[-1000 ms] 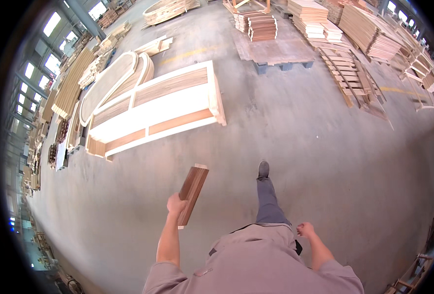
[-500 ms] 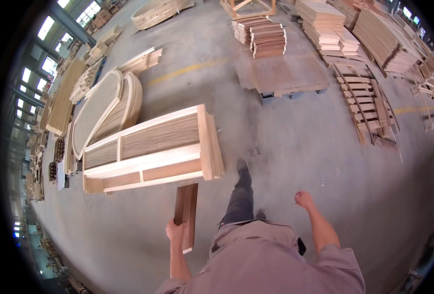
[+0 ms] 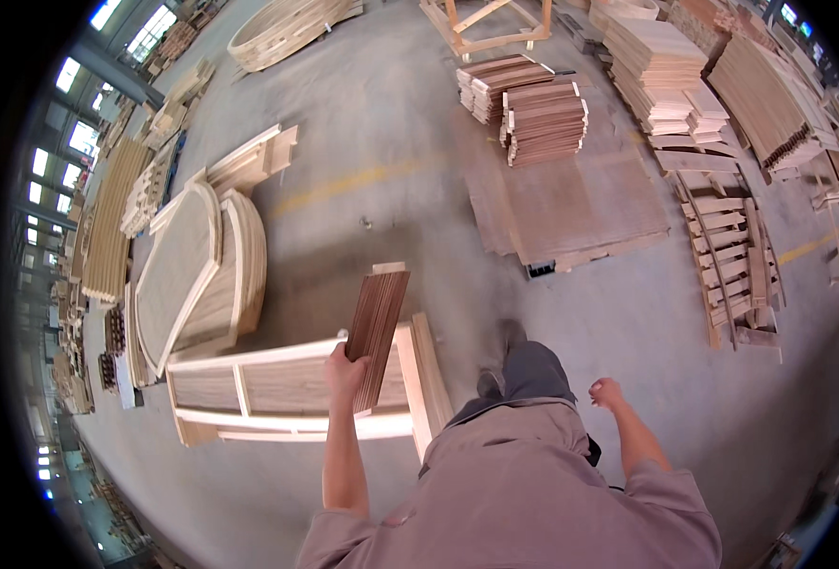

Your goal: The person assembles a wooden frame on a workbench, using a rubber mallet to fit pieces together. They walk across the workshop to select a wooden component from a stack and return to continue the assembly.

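Note:
My left hand [image 3: 346, 376] grips a bundle of dark brown wooden slats [image 3: 380, 322] by its near left side, with the thumb lying over the top. The slats are held long and tilted, above a pale wooden frame with panels [image 3: 287, 391]. My right hand [image 3: 606, 392] hangs at my right side, away from any object. Its fingers are curled in, and I make out nothing in them. Ahead, stacks of similar brown slats [image 3: 545, 119] lie on a board-covered pallet [image 3: 581, 213].
Left of me lie arched wooden panels [image 3: 192, 270] and long boards [image 3: 116, 223]. At the right are a slatted wooden rack [image 3: 730, 256] and stacks of pale panels [image 3: 656, 76]. A wooden stand [image 3: 491, 43] is beyond the pallet. Grey concrete floor [image 3: 619, 313] runs between them.
I have stepped forward, so the pallet and slat stacks are nearer. My left hand has risen and swung forward with the slats, from beside the pale frame to over it.

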`<state>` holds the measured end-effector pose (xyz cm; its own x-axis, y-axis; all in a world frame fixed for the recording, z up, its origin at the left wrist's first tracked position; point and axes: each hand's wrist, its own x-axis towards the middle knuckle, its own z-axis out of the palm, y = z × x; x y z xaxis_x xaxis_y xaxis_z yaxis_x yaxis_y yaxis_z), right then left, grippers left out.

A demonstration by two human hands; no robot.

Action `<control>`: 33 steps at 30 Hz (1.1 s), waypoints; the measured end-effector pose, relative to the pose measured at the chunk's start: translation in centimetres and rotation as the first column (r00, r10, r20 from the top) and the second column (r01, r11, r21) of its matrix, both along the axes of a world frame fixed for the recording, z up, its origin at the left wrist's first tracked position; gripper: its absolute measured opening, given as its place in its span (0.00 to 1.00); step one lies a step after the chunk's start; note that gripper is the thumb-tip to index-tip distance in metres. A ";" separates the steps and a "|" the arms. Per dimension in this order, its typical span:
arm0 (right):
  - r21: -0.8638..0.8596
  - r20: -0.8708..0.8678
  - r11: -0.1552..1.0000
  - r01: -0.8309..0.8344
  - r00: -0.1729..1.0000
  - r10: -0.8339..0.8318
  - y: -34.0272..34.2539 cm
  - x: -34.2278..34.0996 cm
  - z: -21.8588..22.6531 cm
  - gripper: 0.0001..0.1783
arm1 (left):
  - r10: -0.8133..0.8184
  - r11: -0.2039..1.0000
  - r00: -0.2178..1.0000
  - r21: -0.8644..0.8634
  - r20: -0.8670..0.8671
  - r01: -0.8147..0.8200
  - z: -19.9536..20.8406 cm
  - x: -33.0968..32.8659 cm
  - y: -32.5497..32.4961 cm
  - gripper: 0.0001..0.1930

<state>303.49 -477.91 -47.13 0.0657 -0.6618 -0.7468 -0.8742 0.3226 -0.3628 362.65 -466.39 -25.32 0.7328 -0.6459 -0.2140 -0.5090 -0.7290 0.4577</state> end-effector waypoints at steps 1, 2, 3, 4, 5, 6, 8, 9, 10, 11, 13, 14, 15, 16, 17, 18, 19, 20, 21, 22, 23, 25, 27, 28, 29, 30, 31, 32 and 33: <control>-0.009 -0.007 0.999 -0.044 0.999 0.044 -2.5 1.4 -0.3 0.09 | -0.010 0.999 1.000 -0.045 0.011 0.010 0.0 1.2 -3.0 0.22; -0.017 -0.016 0.997 -0.075 0.997 0.075 -5.3 2.9 -0.4 0.09 | -0.011 0.999 1.000 -0.052 0.019 0.012 -0.1 2.2 -6.8 0.22; -0.017 -0.026 0.994 -0.107 0.994 0.107 -7.5 4.1 -1.0 0.09 | -0.011 0.999 1.000 -0.052 0.026 0.012 -0.3 2.8 -9.8 0.22; -0.031 -0.025 0.992 -0.118 0.993 0.118 -9.7 5.3 -1.7 0.10 | -0.010 0.999 0.999 -0.053 0.033 0.012 -0.5 3.4 -12.6 0.22; -0.048 -0.018 0.990 -0.131 0.991 0.130 -12.6 6.8 -2.3 0.10 | -0.025 0.999 0.998 -0.038 0.058 0.027 -0.7 4.4 -15.2 0.22; -0.070 -0.014 0.987 -0.143 0.990 0.142 -15.4 8.2 -3.1 0.10 | -0.039 0.999 0.996 -0.028 0.082 0.041 -1.1 5.4 -17.4 0.22; -0.062 -0.045 0.993 -0.100 0.994 0.097 -20.2 11.2 -5.2 0.12 | -0.057 0.998 0.994 -0.009 0.094 0.058 -1.4 7.7 -22.5 0.22; -0.069 -0.028 0.978 -0.196 0.980 0.195 -22.8 12.2 -5.8 0.11 | -0.066 0.998 0.995 0.010 0.075 0.066 -1.0 8.7 -25.0 0.21; -0.086 -0.009 0.954 -0.287 0.958 0.288 -26.1 13.6 -6.0 0.11 | -0.076 0.997 0.995 0.023 0.060 0.075 -0.3 10.1 -27.8 0.21; -0.137 -0.004 0.952 -0.275 0.961 0.277 -28.6 15.4 -5.9 0.11 | -0.115 0.993 0.990 0.002 0.085 0.115 -0.8 12.2 -29.4 0.21; -0.166 0.045 0.970 -0.179 0.981 0.189 -32.9 18.6 -4.8 0.11 | -0.166 0.984 0.977 0.085 0.132 0.155 -0.2 14.6 -35.4 0.21; -0.154 0.097 0.983 -0.096 0.989 0.112 -35.9 20.3 -3.8 0.12 | -0.190 0.978 0.969 0.118 0.161 0.172 0.1 15.7 -39.4 0.21; -0.139 0.147 0.990 -0.009 0.989 0.030 -38.3 21.9 -3.0 0.13 | -0.219 0.973 0.967 0.101 0.126 0.208 0.5 16.5 -43.7 0.22; -0.128 0.192 0.985 0.117 0.977 -0.091 -40.3 23.8 -2.7 0.13 | -0.248 0.967 0.964 0.078 0.097 0.241 0.8 17.4 -48.2 0.23; -0.112 0.240 0.965 0.235 0.949 -0.204 -42.5 25.7 -2.9 0.14 | -0.292 0.956 0.952 0.058 0.088 0.288 0.3 19.0 -52.4 0.23; -0.085 0.280 0.933 0.350 0.907 -0.315 -44.2 27.4 -3.2 0.16 | -0.337 0.941 0.939 0.042 0.074 0.335 -0.6 20.4 -56.5 0.24; 0.027 0.380 0.899 0.437 0.828 -0.414 -46.0 28.9 -3.8 0.19 | -0.365 0.931 0.929 0.034 0.062 0.363 -1.6 21.4 -60.3 0.24; 0.064 0.384 0.864 0.499 0.787 -0.483 -48.0 30.5 -4.0 0.19 | -0.396 0.918 0.917 0.026 0.049 0.395 -2.7 22.1 -64.6 0.25; 0.105 0.384 0.822 0.560 0.739 -0.553 -50.3 32.3 -4.1 0.19 | -0.443 0.897 0.894 0.032 0.067 0.442 -3.9 22.8 -69.2 0.24; 0.149 0.377 0.767 0.624 0.681 -0.627 -52.5 34.1 -4.3 0.19 | -0.497 0.868 0.864 0.043 0.082 0.495 -5.3 23.5 -74.1 0.24; 0.152 0.362 0.743 0.651 0.663 -0.655 -54.9 35.5 -4.5 0.19 | -0.516 0.857 0.854 0.024 0.066 0.516 -7.0 24.4 -78.7 0.24; 0.130 0.337 0.659 0.741 0.592 -0.732 -59.0 37.7 -4.3 0.21 | -0.594 0.803 0.804 -0.040 0.036 0.595 -9.9 25.0 -88.1 0.23; 0.091 0.333 0.560 0.824 0.505 -0.797 -62.3 39.4 -6.3 0.24 | -0.640 0.768 0.765 -0.070 -0.068 0.636 -12.9 22.5 -97.1 0.21; 0.068 0.330 0.511 0.857 0.465 -0.822 -63.8 39.8 -7.3 0.26 | -0.656 0.755 0.745 -0.083 -0.121 0.650 -14.6 21.1 -101.0 0.21; 0.046 0.259 0.499 0.866 0.472 -0.843 -65.7 40.4 -8.1 0.31 | -0.681 0.731 0.717 -0.092 -0.150 0.676 -16.5 20.8 -104.5 0.20; 0.029 0.191 0.490 0.871 0.477 -0.858 -67.7 41.1 -8.7 0.36 | -0.703 0.710 0.690 -0.101 -0.174 0.697 -18.4 21.0 -108.1 0.20; -0.024 0.138 0.460 0.888 0.459 -0.878 -69.1 41.7 -8.9 0.37 | -0.718 0.692 0.666 -0.105 -0.201 0.714 -20.5 20.9 -110.7 0.20; -0.076 0.083 0.432 0.899 0.438 -0.895 -70.4 42.3 -8.6 0.39 | -0.711 0.691 0.646 -0.111 -0.277 0.714 -22.4 20.0 -112.7 0.20; -0.134 0.025 0.401 0.906 0.408 -0.913 -71.4 42.4 -8.5 0.40 | -0.704 0.687 0.616 -0.118 -0.355 0.717 -23.8 18.5 -114.7 0.20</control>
<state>345.85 -549.27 -55.64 -0.6565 -0.3833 -0.6497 -0.1049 0.8993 -0.4246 381.12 -581.06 -49.16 -0.0817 -0.9206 -0.3819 -0.6865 -0.2258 0.6912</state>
